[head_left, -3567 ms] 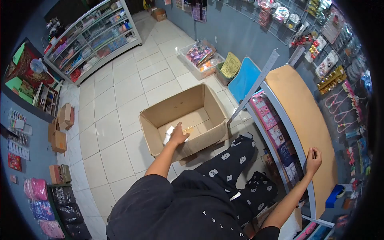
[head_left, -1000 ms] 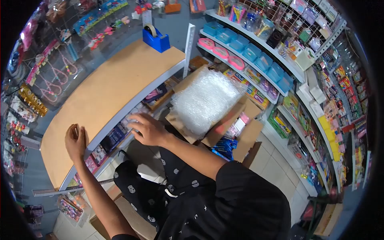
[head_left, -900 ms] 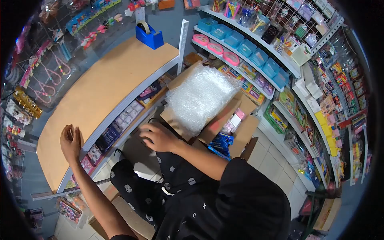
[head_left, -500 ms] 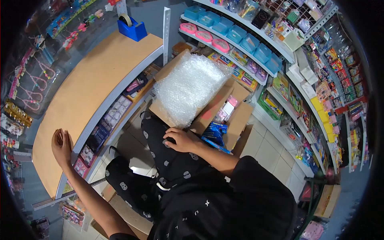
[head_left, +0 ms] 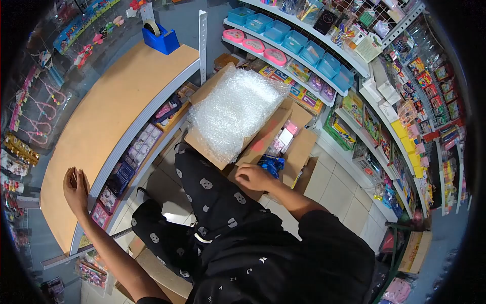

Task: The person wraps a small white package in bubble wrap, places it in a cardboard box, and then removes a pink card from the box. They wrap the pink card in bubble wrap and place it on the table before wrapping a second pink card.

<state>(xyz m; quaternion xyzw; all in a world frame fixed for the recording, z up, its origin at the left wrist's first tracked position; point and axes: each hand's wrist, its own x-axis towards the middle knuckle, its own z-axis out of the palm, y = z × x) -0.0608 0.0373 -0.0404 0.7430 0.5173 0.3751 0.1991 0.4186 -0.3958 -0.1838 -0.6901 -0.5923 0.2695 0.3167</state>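
My left hand (head_left: 76, 191) rests at the near edge of the wooden-topped counter (head_left: 109, 106), fingers loosely bent and apart, nothing visible in them. My right hand (head_left: 254, 177) hovers beside my right knee, at the near side of an open cardboard box (head_left: 298, 152). Its fingers are curled in and I see nothing in them. Inside that box lie a shiny blue packet (head_left: 272, 164) and pink-and-white packages (head_left: 284, 139), the blue one partly behind my hand. A sheet of bubble wrap (head_left: 235, 109) fills the top of a neighbouring cardboard box (head_left: 205, 147).
A blue tape dispenser (head_left: 161, 39) stands at the counter's far end. Under the countertop, a shelf holds boxed goods (head_left: 144, 142). Shelves on the right carry blue trays (head_left: 277, 31), pink cases (head_left: 254, 45) and colourful books (head_left: 354, 106). Trinkets (head_left: 43, 109) hang at the left.
My right hand has lifted off my thigh and moved right, toward the open box, with its fingers curling in. My left hand stays at the counter edge. The view has shifted slightly.
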